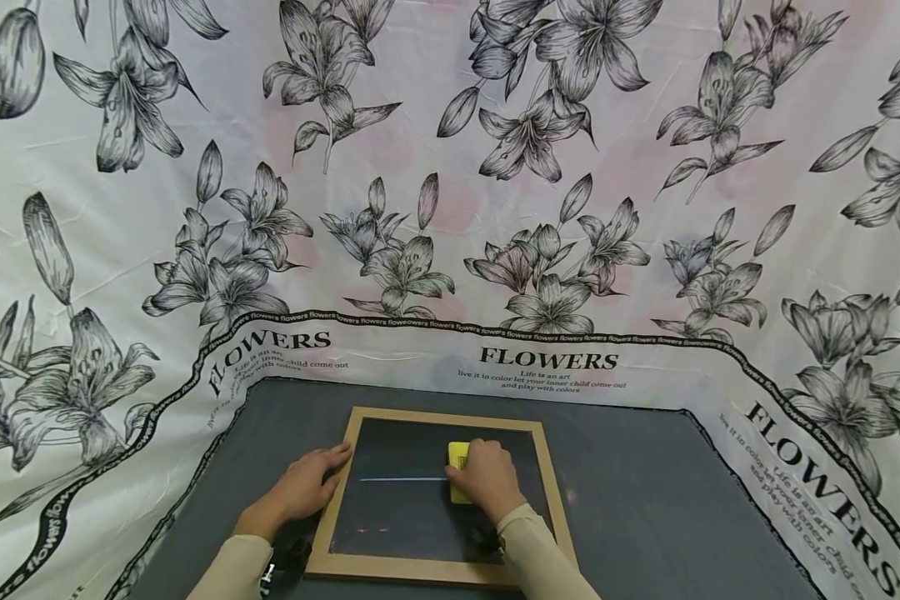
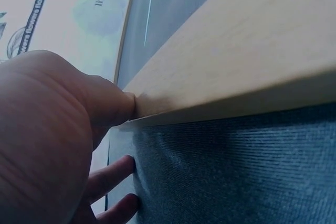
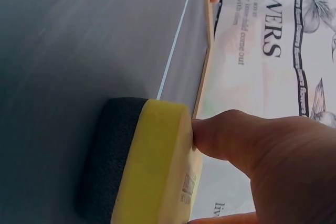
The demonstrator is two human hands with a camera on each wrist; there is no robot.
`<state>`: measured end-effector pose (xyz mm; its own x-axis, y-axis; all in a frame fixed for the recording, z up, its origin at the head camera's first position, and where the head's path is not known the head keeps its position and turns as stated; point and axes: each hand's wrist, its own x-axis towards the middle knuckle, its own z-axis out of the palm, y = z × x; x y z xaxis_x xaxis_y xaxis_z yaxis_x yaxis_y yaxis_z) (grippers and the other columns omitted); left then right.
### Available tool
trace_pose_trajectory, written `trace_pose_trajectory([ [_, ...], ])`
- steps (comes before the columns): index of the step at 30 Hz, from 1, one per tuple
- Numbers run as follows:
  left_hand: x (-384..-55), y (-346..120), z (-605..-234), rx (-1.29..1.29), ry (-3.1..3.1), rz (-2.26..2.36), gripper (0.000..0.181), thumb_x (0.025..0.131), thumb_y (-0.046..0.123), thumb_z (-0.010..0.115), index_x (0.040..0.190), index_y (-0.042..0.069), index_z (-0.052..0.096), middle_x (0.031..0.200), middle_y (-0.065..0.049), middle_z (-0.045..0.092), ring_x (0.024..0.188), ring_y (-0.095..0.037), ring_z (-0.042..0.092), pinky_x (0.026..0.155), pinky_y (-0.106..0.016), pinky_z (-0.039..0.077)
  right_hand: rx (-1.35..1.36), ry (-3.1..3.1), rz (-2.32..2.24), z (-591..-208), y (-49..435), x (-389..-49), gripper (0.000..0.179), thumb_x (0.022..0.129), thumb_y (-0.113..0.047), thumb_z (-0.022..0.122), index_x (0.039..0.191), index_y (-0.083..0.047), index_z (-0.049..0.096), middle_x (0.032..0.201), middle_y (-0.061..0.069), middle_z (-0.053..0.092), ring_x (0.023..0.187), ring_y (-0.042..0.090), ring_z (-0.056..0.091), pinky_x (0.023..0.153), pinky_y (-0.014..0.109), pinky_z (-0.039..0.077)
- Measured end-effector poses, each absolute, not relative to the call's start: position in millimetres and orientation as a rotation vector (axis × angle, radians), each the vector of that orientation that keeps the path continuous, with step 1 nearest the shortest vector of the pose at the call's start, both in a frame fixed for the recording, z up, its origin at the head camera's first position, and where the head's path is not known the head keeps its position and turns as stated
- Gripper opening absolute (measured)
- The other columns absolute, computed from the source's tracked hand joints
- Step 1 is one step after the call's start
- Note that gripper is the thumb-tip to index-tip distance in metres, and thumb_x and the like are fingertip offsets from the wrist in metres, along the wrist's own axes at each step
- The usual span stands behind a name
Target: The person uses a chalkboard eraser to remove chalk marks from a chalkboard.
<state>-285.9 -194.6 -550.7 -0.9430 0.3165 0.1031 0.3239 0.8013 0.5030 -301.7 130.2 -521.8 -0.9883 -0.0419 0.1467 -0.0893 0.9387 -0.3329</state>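
Observation:
A wood-framed chalkboard (image 1: 397,442) lies on the dark grey tabletop, with a thin white line (image 1: 401,479) across its middle. My right hand (image 1: 491,479) grips a yellow board eraser (image 3: 155,161) by its sides; the eraser's black felt face (image 3: 107,156) is against the board. The line runs up to the eraser's edge. My left hand (image 1: 307,483) rests at the left side of the wooden frame (image 2: 226,51), one digit touching the frame and other fingers (image 2: 113,177) extended beside it.
Small reddish marks (image 1: 371,530) show low on the board. A white flower-printed cloth (image 1: 420,250) stands up behind the tabletop (image 1: 645,500) and along both sides.

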Motion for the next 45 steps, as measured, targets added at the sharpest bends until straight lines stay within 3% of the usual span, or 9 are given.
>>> trace_pose_trajectory([
  [24,-285,-193,-551,-0.522,-2.953,-0.840,0.051,0.102,0.004,0.071,0.152,0.003,0.066,0.164,-0.013,0.057,0.148,-0.046,0.054,0.116,-0.077,0.041,0.134,-2.984,0.580,-517,81,-303,0.053,0.088,-0.044,0.090,0.108,0.002,0.076,0.088,0.012,0.070,0.076,0.027,0.066,0.077,0.049,0.066],
  [34,-287,-194,-552,-0.520,-2.951,-0.834,0.051,0.101,0.004,0.071,0.151,0.004,0.066,0.164,-0.013,0.058,0.148,-0.045,0.055,0.115,-0.075,0.042,0.190,-2.983,0.565,-519,60,-305,0.052,0.090,-0.044,0.089,0.108,0.003,0.076,0.085,0.012,0.070,0.073,0.026,0.067,0.072,0.047,0.066],
  [45,-286,-193,-551,-0.499,-2.962,-0.833,0.051,0.101,0.004,0.072,0.151,0.003,0.066,0.164,-0.013,0.058,0.148,-0.046,0.055,0.117,-0.075,0.041,0.229,-3.002,0.504,-518,41,-304,0.054,0.090,-0.046,0.089,0.113,0.001,0.077,0.090,0.011,0.071,0.078,0.025,0.069,0.076,0.045,0.067],
])
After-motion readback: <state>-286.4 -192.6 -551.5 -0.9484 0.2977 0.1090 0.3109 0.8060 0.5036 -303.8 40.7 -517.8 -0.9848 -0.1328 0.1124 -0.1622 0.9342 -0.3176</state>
